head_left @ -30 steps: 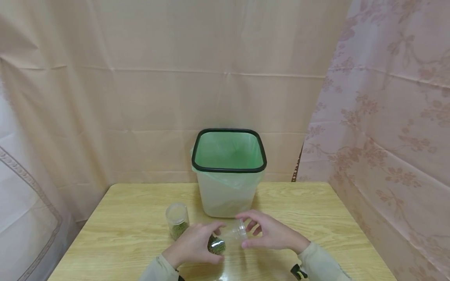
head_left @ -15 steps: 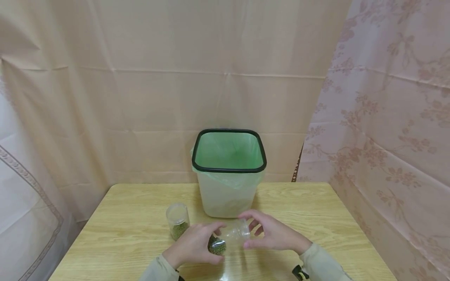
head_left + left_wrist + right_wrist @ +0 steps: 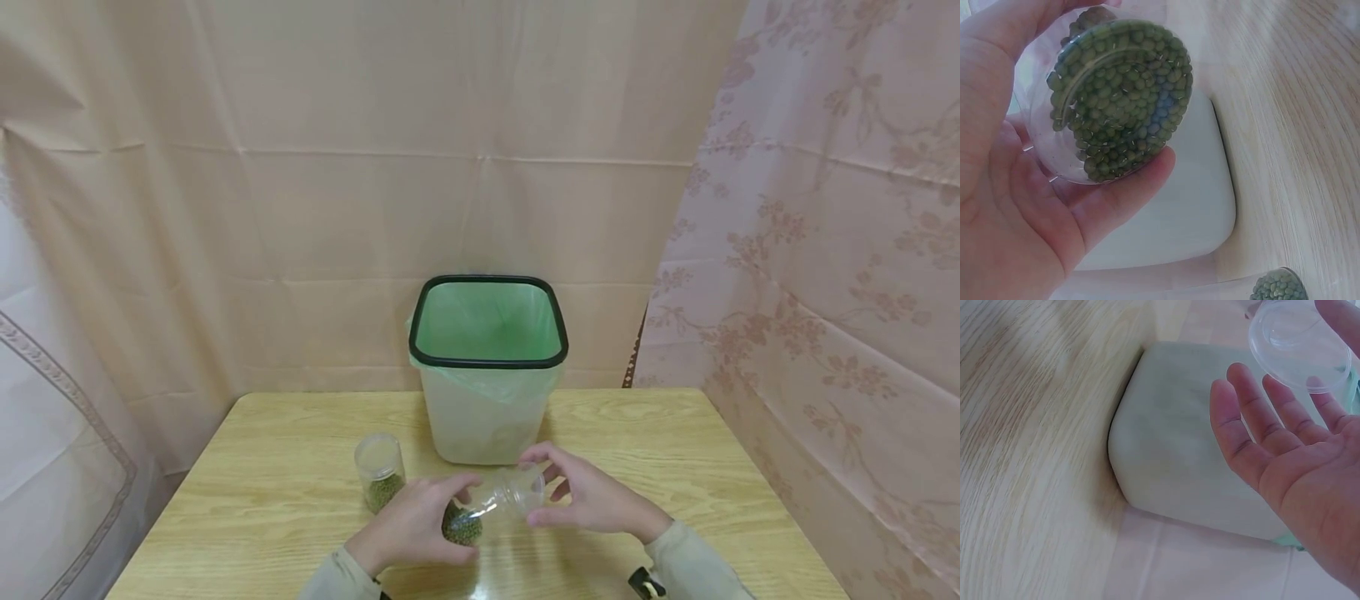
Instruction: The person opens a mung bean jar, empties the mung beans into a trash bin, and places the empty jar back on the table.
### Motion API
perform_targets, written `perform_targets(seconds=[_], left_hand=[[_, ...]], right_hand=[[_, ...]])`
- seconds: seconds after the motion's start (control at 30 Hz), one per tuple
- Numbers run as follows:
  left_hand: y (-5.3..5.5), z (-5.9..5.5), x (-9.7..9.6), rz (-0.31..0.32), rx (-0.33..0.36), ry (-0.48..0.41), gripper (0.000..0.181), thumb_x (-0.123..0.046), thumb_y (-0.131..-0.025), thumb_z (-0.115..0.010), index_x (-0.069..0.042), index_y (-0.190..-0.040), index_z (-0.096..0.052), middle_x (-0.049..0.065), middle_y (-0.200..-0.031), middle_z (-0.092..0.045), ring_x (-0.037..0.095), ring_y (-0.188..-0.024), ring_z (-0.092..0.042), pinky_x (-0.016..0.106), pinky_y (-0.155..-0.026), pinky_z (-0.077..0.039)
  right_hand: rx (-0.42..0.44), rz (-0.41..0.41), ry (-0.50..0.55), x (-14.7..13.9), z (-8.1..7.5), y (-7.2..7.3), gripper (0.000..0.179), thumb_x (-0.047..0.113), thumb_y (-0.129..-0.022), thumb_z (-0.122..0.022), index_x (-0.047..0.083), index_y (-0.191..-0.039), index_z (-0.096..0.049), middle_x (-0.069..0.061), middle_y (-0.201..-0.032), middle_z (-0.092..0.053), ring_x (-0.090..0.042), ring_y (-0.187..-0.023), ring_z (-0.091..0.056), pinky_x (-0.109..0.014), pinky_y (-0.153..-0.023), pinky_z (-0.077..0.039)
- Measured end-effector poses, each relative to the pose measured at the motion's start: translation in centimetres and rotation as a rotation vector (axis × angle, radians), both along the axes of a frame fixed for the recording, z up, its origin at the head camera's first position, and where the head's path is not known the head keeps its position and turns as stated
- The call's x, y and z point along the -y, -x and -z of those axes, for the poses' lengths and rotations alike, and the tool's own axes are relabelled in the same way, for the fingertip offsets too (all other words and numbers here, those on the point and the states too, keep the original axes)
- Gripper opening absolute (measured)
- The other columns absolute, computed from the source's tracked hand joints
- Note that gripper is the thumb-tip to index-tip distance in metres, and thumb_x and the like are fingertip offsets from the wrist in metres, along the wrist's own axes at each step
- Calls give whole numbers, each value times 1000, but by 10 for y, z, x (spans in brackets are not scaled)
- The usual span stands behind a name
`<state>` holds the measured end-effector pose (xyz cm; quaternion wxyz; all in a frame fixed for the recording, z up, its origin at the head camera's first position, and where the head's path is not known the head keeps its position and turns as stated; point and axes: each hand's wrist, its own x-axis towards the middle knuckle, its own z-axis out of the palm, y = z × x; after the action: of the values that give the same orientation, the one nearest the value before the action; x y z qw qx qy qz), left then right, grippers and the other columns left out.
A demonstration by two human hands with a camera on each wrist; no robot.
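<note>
My left hand [image 3: 416, 523] grips a clear jar [image 3: 489, 500] tipped on its side, its base toward me. Green beans [image 3: 1129, 100] gather at that base end in the left wrist view, and the thumb lies along the edge. At the jar's far right end, my right hand [image 3: 588, 496] holds a clear round lid [image 3: 1300, 347] by the edge between thumb and fingers. The lid stands in line with the jar's mouth and overlaps it in the head view. A second clear jar [image 3: 377, 457], partly filled with green beans, stands upright left of the left hand.
A whitish bin [image 3: 483, 412] with a black rim [image 3: 489, 363] and a green liner [image 3: 491, 321] stands on the wooden table [image 3: 292, 467], just beyond both hands. A beige curtain [image 3: 322, 217] hangs behind it; a floral curtain [image 3: 840, 275] is at the right.
My right hand has shifted slightly to the right with the lid, and more of the jar's clear neck end shows. The left hand, second jar and bin hold their places.
</note>
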<state>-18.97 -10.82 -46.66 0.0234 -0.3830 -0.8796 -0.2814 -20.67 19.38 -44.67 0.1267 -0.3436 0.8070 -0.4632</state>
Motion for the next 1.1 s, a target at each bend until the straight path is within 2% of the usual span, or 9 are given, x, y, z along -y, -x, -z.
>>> perform_targets(seconds=[0.27, 0.53, 0.8, 1.1], left_hand=[[1, 4, 0, 9, -5, 2, 74, -44, -73, -85, -8, -133, -60, -1, -105, -73, 7, -93, -66, 26, -79, -56], [1, 5, 0, 11, -16, 8, 74, -42, -73, -86, -7, -133, -60, -1, -104, -73, 9, -95, -67, 29, -80, -56], [1, 5, 1, 12, 0, 10, 75, -44, -74, -86, -8, -134, -59, -3, -106, -72, 10, -96, -68, 30, -81, -57], [-1, 7, 4, 3, -3, 4, 74, -41, -73, -87, -9, -135, -59, -2, -107, -72, 10, -96, -67, 31, -81, -57]], right_hand=[[-20, 34, -5, -8, 5, 3, 64, 30, -88, -80, 14, -138, -44, -6, -136, -52, -23, -109, -61, -39, -83, -58], [-10, 57, -17, -15, 13, 6, 74, 31, -89, -80, 15, -150, -41, -10, -140, -52, -27, -111, -59, -38, -83, -57], [-16, 66, -43, -20, 20, 9, 72, 31, -89, -79, 18, -151, -44, -9, -142, -52, -32, -115, -59, -35, -83, -56], [-1, 101, -77, -29, 27, 13, 71, 34, -89, -78, 17, -149, -45, -13, -147, -50, -39, -122, -56, -37, -85, -56]])
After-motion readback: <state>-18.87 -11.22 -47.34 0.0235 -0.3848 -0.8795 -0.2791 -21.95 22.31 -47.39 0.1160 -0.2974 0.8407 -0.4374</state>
